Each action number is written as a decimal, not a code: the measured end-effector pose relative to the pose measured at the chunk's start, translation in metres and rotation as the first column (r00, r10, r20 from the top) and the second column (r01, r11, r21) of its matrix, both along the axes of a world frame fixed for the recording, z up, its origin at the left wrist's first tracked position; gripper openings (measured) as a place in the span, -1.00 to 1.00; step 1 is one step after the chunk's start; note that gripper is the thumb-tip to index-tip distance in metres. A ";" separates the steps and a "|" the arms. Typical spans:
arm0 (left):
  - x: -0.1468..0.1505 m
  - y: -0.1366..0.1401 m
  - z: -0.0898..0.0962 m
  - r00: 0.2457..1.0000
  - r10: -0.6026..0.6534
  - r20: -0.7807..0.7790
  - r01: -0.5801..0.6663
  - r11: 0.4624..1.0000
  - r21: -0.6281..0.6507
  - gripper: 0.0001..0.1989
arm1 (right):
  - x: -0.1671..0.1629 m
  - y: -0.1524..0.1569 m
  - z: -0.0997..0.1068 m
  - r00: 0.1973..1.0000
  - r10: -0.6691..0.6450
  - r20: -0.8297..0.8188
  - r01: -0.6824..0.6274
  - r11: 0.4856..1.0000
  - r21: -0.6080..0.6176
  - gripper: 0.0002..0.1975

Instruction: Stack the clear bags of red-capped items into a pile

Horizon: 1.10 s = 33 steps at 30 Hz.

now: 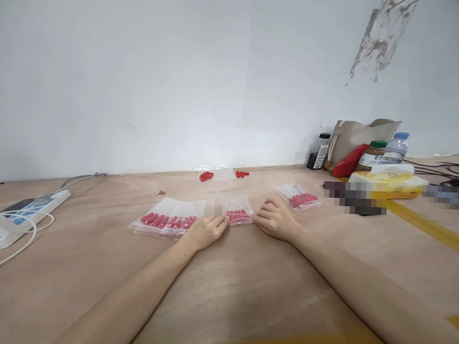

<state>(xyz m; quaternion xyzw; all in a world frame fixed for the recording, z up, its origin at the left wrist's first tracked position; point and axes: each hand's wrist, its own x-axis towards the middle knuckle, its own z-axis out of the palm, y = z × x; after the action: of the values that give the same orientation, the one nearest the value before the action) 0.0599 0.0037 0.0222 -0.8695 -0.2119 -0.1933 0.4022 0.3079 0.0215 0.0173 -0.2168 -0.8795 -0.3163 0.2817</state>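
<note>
A small clear plastic bag (236, 204) lies flat on the table in front of me, with red pieces lined up along its near edge. My left hand (207, 232) pinches its near left corner, and the fingers of my right hand (275, 221) close on the right corner. Just left of it, a fanned row of similar bags (190, 208) with red pieces is partly covered by my left hand. Beyond my right hand is another small stack of these bags (304, 199). What the red pieces are is too small to tell.
By the wall lie red pieces on clear plastic (206, 176) and a second red cluster (242, 174). A power strip (43, 213) with white cables sits left. At right stand a dark bottle (319, 154), a grey bag (360, 136), a jar (373, 156) and a yellow tissue pack (390, 185).
</note>
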 end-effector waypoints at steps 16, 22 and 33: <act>-0.002 -0.001 -0.002 0.992 -0.062 0.106 0.067 0.997 -0.045 -0.86 | -0.021 -0.008 -0.002 1.000 0.000 -0.018 0.002 0.992 0.124 -0.87; 0.001 -0.005 -0.003 0.984 -0.056 0.167 0.079 0.988 -0.132 -0.82 | -0.046 -0.010 -0.004 0.997 0.050 -0.052 -0.042 0.986 0.159 -0.88; 0.003 -0.004 0.003 0.996 -0.029 0.080 0.039 0.992 -0.121 -0.76 | -0.046 -0.010 0.000 0.996 0.079 0.031 -0.084 0.974 0.210 -0.77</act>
<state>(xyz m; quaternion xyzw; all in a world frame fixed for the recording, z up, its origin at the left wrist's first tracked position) 0.0633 -0.0005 0.0248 -0.8877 -0.2242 -0.2208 0.3363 0.2616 0.0116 0.0175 -0.1458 -0.8523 -0.3985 0.3058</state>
